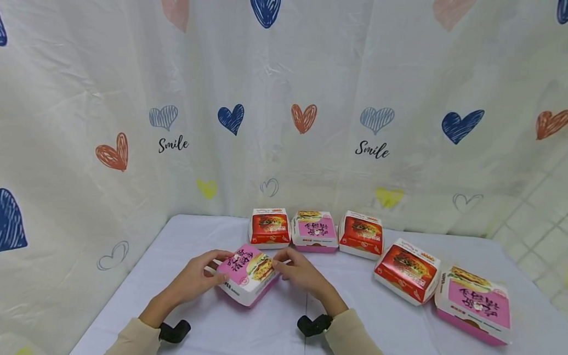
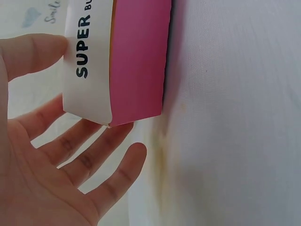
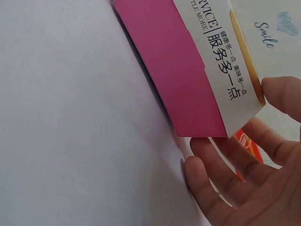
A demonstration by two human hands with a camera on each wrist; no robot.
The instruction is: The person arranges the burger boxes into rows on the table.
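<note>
A pink and white burger box point(image 1: 245, 274) sits at an angle on the white table, between both hands. My left hand point(image 1: 197, 276) holds its left end, the thumb at the white lid edge and the fingers round the far corner. "SUPER" is printed on the white side point(image 2: 89, 56), above the pink base point(image 2: 138, 56). At the box's right end my right hand point(image 1: 302, 272) grips the corner, thumb on the lid's edge. In the right wrist view its lower fingers point(image 3: 235, 174) curl beside the pink base.
Along the back edge stand a red burger box point(image 1: 270, 227), a pink one point(image 1: 316, 229) and another red one point(image 1: 361, 233). To the right are a further red box point(image 1: 408, 267) and a larger-looking pink box point(image 1: 478, 301). A heart-patterned curtain point(image 1: 324, 164) hangs behind.
</note>
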